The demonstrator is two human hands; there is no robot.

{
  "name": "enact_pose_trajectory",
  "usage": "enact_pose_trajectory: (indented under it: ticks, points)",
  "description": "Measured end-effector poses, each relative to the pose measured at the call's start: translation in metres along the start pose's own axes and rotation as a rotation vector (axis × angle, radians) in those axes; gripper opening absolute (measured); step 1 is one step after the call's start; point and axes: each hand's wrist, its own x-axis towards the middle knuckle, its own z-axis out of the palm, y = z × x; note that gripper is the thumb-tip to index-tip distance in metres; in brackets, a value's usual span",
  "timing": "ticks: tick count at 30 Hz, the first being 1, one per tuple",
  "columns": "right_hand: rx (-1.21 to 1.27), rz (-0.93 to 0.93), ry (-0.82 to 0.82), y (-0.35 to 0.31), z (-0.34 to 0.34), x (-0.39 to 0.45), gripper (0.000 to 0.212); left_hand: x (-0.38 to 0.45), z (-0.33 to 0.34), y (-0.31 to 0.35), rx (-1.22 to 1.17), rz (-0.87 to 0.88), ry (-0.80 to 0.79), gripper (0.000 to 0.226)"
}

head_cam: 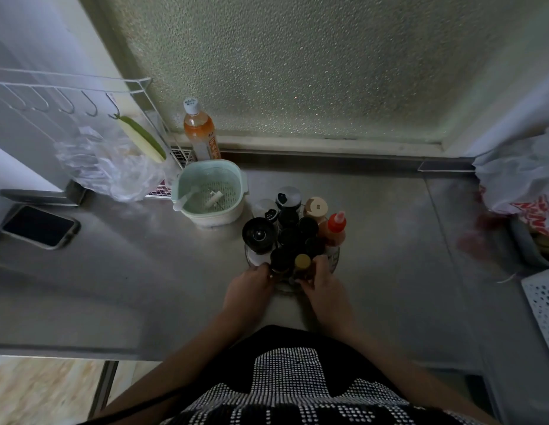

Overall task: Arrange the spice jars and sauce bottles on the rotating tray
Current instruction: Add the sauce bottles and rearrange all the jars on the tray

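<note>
A clear round rotating tray [284, 286] stands on the steel counter, crowded with several dark-capped spice jars [289, 236]. A tall black grinder [258, 234] stands at its left, a red-capped sauce bottle [336, 228] and a beige-capped bottle [316, 207] at its right. My left hand [247, 291] grips the tray's near left rim beside a black-capped jar [280, 260]. My right hand [323, 288] holds the near right rim, fingers beside a yellow-capped jar [302, 262]. Whether the fingers clasp the jars or only the rim is hard to tell.
A mint strainer basket [210, 193] sits behind-left of the tray, an orange drink bottle [201, 133] behind it. A phone [38, 227] lies far left. A white wire rack [70, 96] with hooks and a plastic bag is at left. Bags [518, 185] crowd the right edge.
</note>
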Motion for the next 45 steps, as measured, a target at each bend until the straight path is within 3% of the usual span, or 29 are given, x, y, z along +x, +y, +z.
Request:
enact_pose_trajectory:
  ticks: [4, 7, 9, 13, 17, 26, 30, 33, 36, 41, 43, 45]
  points:
    - [-0.100, -0.077, 0.079, 0.004, 0.006, 0.001, 0.035, 0.000, 0.001, -0.010, -0.058, 0.056, -0.006, 0.032]
    - [-0.168, -0.137, 0.104, 0.008, 0.008, 0.004, 0.042, 0.000, 0.002, -0.013, -0.048, 0.120, 0.000, 0.057]
    - [-0.123, -0.160, 0.095, 0.013, 0.004, 0.003, 0.038, 0.001, 0.002, -0.013, -0.035, 0.161, 0.013, 0.061]
    - [-0.169, -0.196, 0.078, 0.040, -0.005, -0.011, 0.022, 0.006, 0.006, -0.024, 0.032, 0.203, 0.007, 0.045]
    - [-0.324, -0.204, -0.027, 0.062, -0.005, -0.013, 0.031, 0.012, 0.014, -0.035, 0.092, 0.310, -0.032, 0.028]
    - [-0.285, -0.029, -0.138, 0.051, -0.012, 0.021, 0.023, 0.033, 0.023, -0.039, 0.245, 0.455, -0.019, 0.017]
    - [-0.234, -0.010, -0.169, 0.048, -0.020, 0.053, 0.018, 0.065, 0.012, -0.031, 0.287, 0.424, 0.004, 0.020]
    - [-0.222, -0.009, -0.164, 0.038, -0.024, 0.081, 0.017, 0.095, -0.002, -0.031, 0.321, 0.376, -0.025, 0.008]
    - [-0.238, -0.017, -0.150, 0.025, -0.025, 0.111, 0.018, 0.119, -0.018, -0.028, 0.370, 0.320, -0.061, 0.034]
    - [-0.218, 0.010, -0.173, 0.005, -0.025, 0.152, 0.017, 0.149, -0.043, -0.018, 0.441, 0.329, -0.009, 0.033]
    - [-0.222, 0.014, -0.189, 0.005, -0.025, 0.160, 0.017, 0.152, -0.045, -0.016, 0.523, 0.343, -0.006, 0.026]
    - [-0.220, -0.009, -0.207, 0.009, -0.021, 0.159, 0.016, 0.151, -0.037, -0.024, 0.608, 0.372, 0.055, 0.004]
